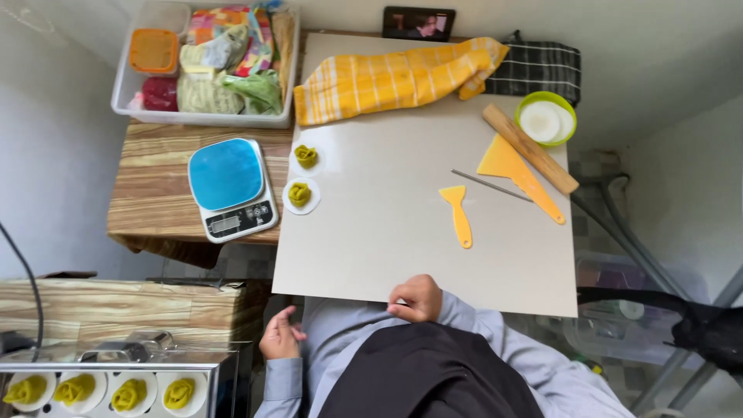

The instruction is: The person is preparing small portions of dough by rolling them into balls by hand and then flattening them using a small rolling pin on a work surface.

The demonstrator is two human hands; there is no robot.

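Note:
My right hand (418, 298) rests with curled fingers on the near edge of a white work board (387, 232); nothing shows in it. My left hand (281, 334) hangs lower, off the board beside my grey-sleeved body, fingers loosely apart and holding nothing. Two green-yellow rose-shaped dumplings (306, 157) (299, 194) sit on round white wrappers at the board's left edge. A small yellow scraper (458, 213) lies mid-board, nearest my right hand.
A blue-topped kitchen scale (231, 188) stands left of the board. A large yellow scraper (515, 170), rolling pin (530, 149), thin metal rod (491, 186) and green bowl (546, 120) lie far right. A yellow towel (402, 77) and clear bin (205, 62) sit behind. A metal tray (93, 391) holds several dumplings.

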